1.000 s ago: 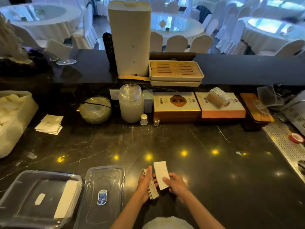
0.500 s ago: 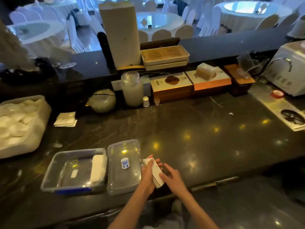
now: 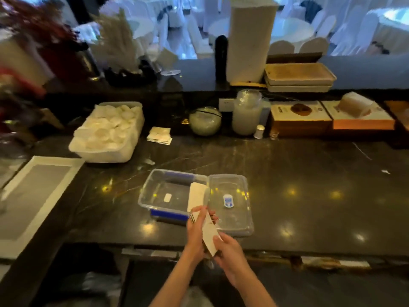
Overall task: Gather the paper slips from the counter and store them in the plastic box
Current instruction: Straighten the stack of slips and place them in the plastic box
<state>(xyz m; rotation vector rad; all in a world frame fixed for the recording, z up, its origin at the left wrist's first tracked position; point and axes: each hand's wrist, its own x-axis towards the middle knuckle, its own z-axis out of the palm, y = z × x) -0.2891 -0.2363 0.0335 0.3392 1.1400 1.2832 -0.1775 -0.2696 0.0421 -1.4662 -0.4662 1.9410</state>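
Note:
A small stack of white paper slips point(image 3: 209, 233) is held upright-tilted between both hands just in front of the clear plastic box point(image 3: 155, 187). My left hand point(image 3: 195, 234) grips the stack's left side; my right hand point(image 3: 230, 255) pinches its lower end. Inside the box, a white bundle of slips point(image 3: 197, 194) leans against the right wall. The box's clear lid point(image 3: 234, 222) lies open to the right. Another pile of slips point(image 3: 159, 135) rests on the counter farther back.
A white tub of round white pieces point(image 3: 108, 134) stands at the back left. A glass bowl point(image 3: 204, 121), a jar point(image 3: 246, 113) and flat boxes point(image 3: 298, 117) line the back. A white-rimmed tray point(image 3: 13, 213) lies at the left. The counter's front edge runs under my wrists.
The view has swung left and pulled back. My hands, with the slips stacked together, have moved from right of the lid to just in front of the box.

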